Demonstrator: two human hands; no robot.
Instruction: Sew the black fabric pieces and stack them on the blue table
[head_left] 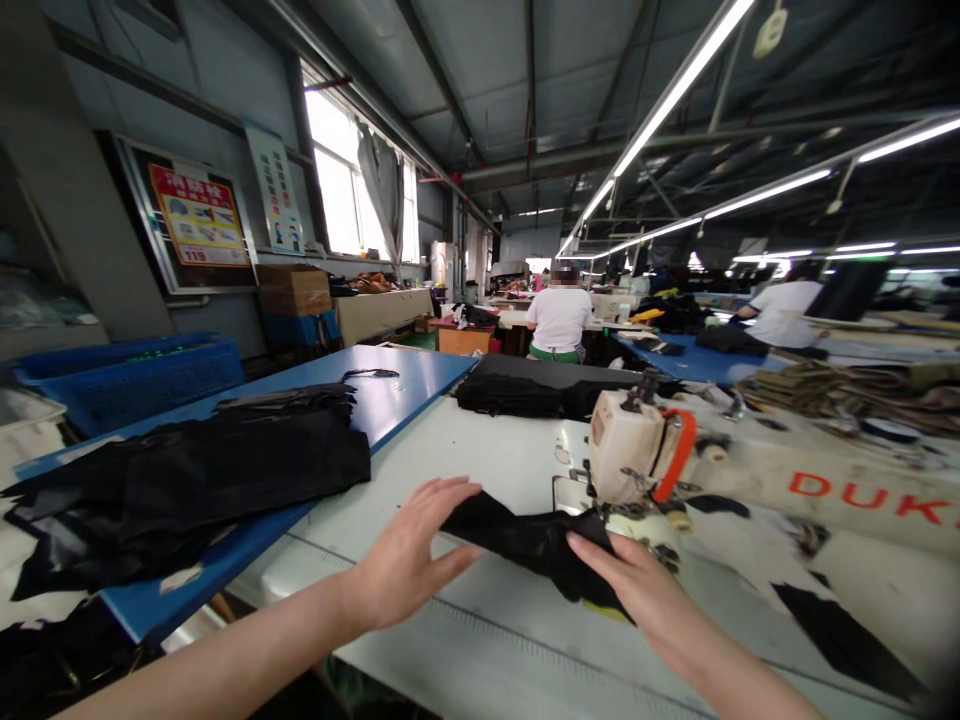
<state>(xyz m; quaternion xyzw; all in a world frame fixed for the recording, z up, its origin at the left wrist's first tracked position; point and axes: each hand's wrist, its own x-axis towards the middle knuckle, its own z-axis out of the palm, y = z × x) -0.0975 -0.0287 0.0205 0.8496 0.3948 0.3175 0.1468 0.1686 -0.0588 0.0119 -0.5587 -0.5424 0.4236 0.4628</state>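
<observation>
A small black fabric piece (525, 540) lies on the white sewing table (480, 470), its right end under the head of a cream sewing machine (637, 450). My left hand (409, 555) is open, fingers stretched out, with the fingertips at the fabric's left end. My right hand (630, 590) lies flat and open on the fabric's right part, just in front of the machine's needle area.
A pile of black fabric (202, 480) lies on a blue table (405, 385) to the left. More black pieces (525, 395) are stacked behind the machine. Blue crates (127, 385) stand far left. Two people in white shirts (559, 320) sit at stations ahead.
</observation>
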